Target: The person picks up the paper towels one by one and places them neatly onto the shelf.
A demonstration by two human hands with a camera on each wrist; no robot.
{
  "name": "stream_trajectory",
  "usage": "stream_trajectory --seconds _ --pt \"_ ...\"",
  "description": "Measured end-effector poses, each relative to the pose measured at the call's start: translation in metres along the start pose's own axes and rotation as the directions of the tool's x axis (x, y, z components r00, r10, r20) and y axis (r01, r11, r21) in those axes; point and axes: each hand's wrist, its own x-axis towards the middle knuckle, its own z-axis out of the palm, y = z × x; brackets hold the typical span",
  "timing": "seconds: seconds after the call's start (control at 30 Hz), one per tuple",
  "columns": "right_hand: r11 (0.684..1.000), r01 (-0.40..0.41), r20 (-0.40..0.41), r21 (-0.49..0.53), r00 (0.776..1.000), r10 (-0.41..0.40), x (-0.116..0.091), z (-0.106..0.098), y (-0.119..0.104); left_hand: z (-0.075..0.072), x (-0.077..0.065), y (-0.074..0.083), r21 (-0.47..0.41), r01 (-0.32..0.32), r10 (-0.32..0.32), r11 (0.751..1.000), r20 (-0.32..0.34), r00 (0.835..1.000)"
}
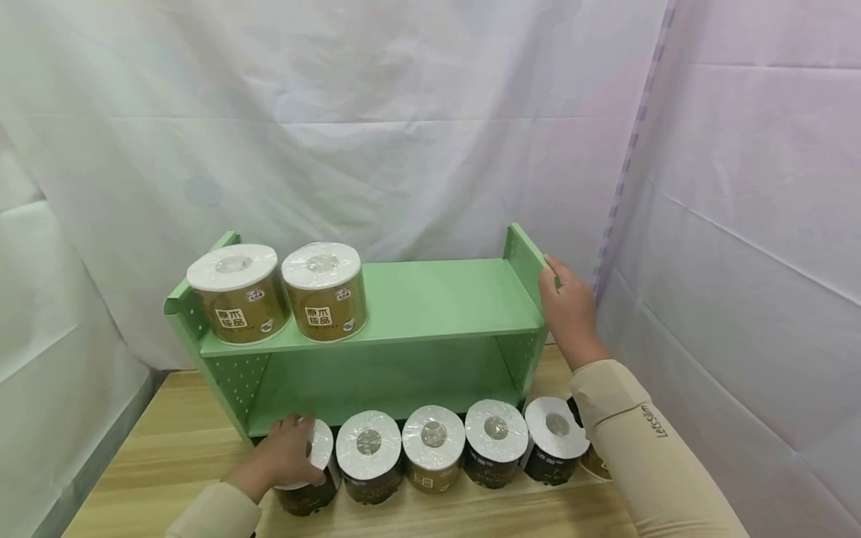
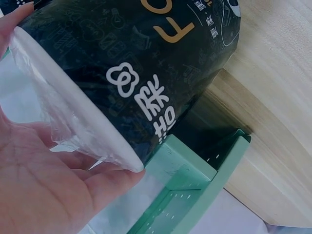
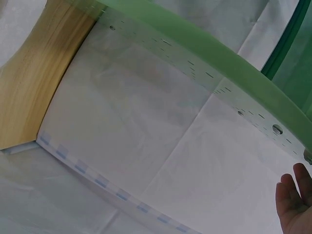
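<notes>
My left hand (image 1: pixel 285 456) spans the white top of a black-wrapped toilet paper roll (image 2: pixel 112 63), thumb and fingers on opposite edges of its rim. The roll is at the left end of a row on the table, in front of a green two-tier shelf (image 1: pixel 437 299). At the shelf's right end, my right hand (image 1: pixel 569 310) grips the upper edge of the side panel (image 3: pixel 204 53); its fingers (image 3: pixel 287 195) show beside the panel in the right wrist view. Two gold-wrapped toilet paper rolls (image 1: pixel 245 306) stand on the left half of the upper tier.
Several more toilet paper rolls (image 1: pixel 370 456), black- and gold-wrapped, line the shelf's front; my right sleeve (image 1: pixel 646 448) partly hides the rightmost. The wooden table (image 1: pixel 155 448) meets a white cloth backdrop (image 1: pixel 403 134) behind and at both sides.
</notes>
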Motion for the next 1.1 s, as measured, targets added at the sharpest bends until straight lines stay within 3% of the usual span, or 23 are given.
stream_trajectory --seconds 0.2,0.5,1.1 --pt "1.000 -0.002 0.001 -0.004 1.000 0.002 0.000 0.001 -0.001 0.002 -0.003 -0.005 -0.005 0.003 -0.003 1.000 -0.018 1.000" --pt "1.000 -0.012 -0.012 0.001 1.000 0.012 0.000 0.001 -0.001 -0.002 -0.012 -0.013 0.072 -0.025 0.034 0.997 -0.130 0.991" --pt "1.000 -0.023 -0.009 -0.012 1.000 0.023 0.000 0.001 0.000 -0.022 -0.028 -0.003 0.094 -0.082 0.100 0.992 -0.214 0.972"
